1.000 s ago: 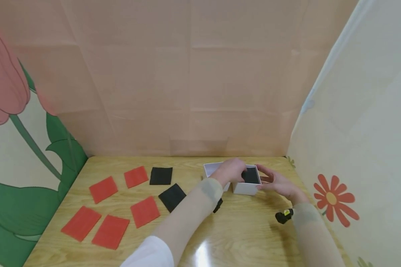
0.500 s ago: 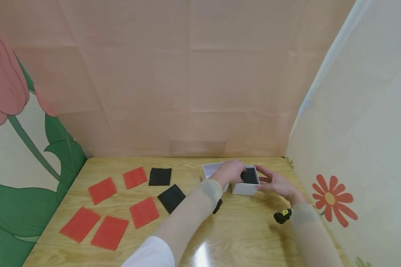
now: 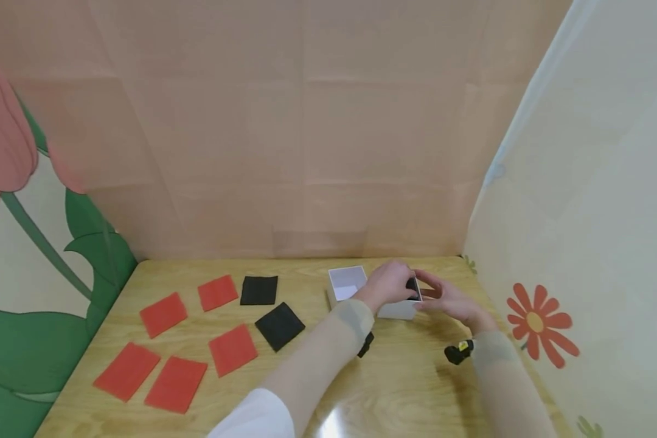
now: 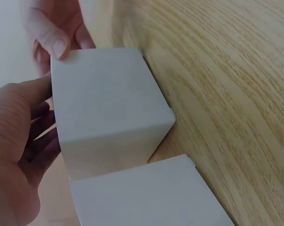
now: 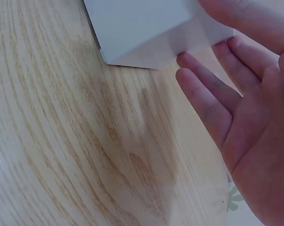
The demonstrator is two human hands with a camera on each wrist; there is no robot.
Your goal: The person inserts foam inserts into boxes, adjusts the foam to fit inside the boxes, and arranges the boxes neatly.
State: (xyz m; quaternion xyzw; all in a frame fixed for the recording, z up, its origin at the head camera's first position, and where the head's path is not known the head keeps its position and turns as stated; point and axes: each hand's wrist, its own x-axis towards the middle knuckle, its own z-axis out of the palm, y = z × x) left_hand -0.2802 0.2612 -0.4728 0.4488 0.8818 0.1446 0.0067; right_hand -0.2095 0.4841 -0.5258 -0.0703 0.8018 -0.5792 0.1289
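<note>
Two small white boxes with open tops stand side by side at the back of the table. My left hand reaches down into the right white box; its fingertips are hidden inside. A strip of black cloth shows in that box beside the fingers. With thumb and fingers, my right hand holds the same box at its right side. In the left wrist view, the right thumb presses the corner of the box. The left white box has a pale inside, partly covered by my left hand.
Several red cloth squares lie flat and spread out on the left of the wooden table. Two black cloth squares lie between them and the boxes. A hanging sheet closes off the back.
My left hand has moved a little right over the right box, covering more of the black cloth and baring more of the left box. My right hand keeps its hold. The head view has shifted slightly.
</note>
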